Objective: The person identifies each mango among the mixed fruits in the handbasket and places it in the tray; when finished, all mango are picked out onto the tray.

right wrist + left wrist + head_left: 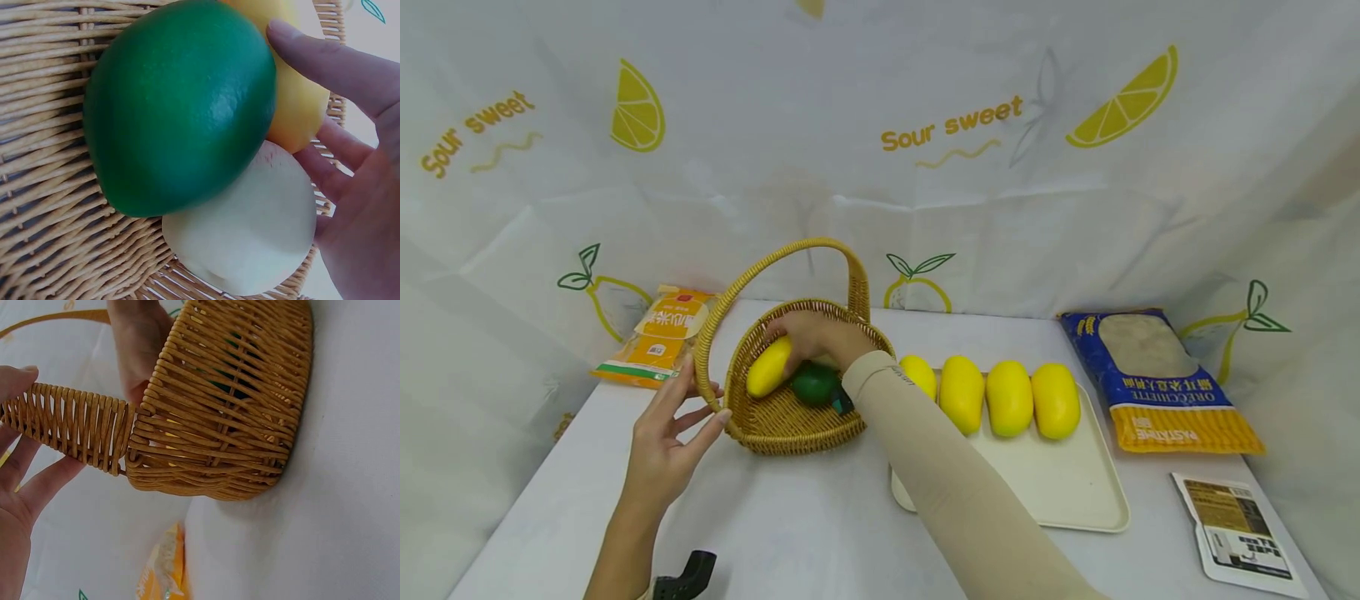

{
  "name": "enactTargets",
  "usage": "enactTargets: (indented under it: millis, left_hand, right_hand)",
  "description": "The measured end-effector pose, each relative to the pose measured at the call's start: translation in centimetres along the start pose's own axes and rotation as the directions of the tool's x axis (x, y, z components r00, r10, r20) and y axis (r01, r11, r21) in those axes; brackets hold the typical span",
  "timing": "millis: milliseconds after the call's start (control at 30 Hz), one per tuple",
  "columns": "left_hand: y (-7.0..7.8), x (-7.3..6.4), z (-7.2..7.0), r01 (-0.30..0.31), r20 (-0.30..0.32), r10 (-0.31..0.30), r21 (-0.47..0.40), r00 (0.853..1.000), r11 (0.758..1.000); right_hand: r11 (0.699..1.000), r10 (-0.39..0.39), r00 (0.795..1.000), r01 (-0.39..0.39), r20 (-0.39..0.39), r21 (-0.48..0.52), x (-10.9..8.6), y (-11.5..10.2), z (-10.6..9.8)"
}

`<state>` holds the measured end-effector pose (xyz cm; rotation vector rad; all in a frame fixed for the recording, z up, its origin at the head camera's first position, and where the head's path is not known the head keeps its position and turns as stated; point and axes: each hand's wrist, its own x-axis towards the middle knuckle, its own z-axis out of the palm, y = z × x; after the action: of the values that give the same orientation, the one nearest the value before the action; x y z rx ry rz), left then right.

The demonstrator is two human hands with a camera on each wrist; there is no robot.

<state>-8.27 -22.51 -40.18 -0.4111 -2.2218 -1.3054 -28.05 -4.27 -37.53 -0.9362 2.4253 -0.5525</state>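
Observation:
A wicker basket [801,442] with a tall arched handle [748,279] stands on the table. My left hand [662,442] grips the handle low on its left side, thumb and fingers on opposite faces of the weave. Inside the basket, my right hand [808,335] holds a yellow mango [767,368] between thumb and fingers, at the basket's left side. Next to the mango lies a dark green fruit [181,109]. A pale, round, peach-like fruit [244,228] touches the green one, close under the right palm; the head view mostly hides it.
Right of the basket, a cream tray [1060,492] carries several yellow mangoes [1009,398] in a row, partly behind the right sleeve. A blue-and-yellow pasta bag [1157,379] and a small flat pouch [1240,533] lie farther right. An orange food packet [662,333] sits back left.

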Motion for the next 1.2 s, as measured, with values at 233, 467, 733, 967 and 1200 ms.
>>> enactTargets:
  millis: [233,467,733,967,1200]
  left_hand:
    - [-0.1,0.1,0.1,-0.020,-0.006,0.020,0.002,1.000,1.000]
    - [0.0,0.1,0.1,-0.017,-0.015,0.017,0.002,1.000,1.000]
    - [0.2,0.1,0.2,-0.026,-0.025,0.025,-0.010,0.999,1.000]
    - [0.0,0.1,0.2,-0.058,-0.027,0.058,-0.010,0.998,0.998]
    - [-0.1,0.1,0.2,-0.066,-0.035,0.065,-0.016,0.997,0.998]
  right_hand:
    - [0.998,0.022,0.999,-0.021,0.029,-0.054,-0.7,-0.7,0.0]
    - [0.999,-0.042,0.999,0.043,0.033,-0.022,-0.5,-0.4,-0.3]
    - [0.995,-0.098,0.995,0.098,0.025,-0.012,-1.0,-0.4,-1.5]
    - [0.992,-0.116,0.993,0.117,0.019,-0.045,-1.6,-0.5,-2.7]
    - [0.995,-0.082,0.996,0.083,0.019,-0.063,-2.3,-0.3,-4.0]
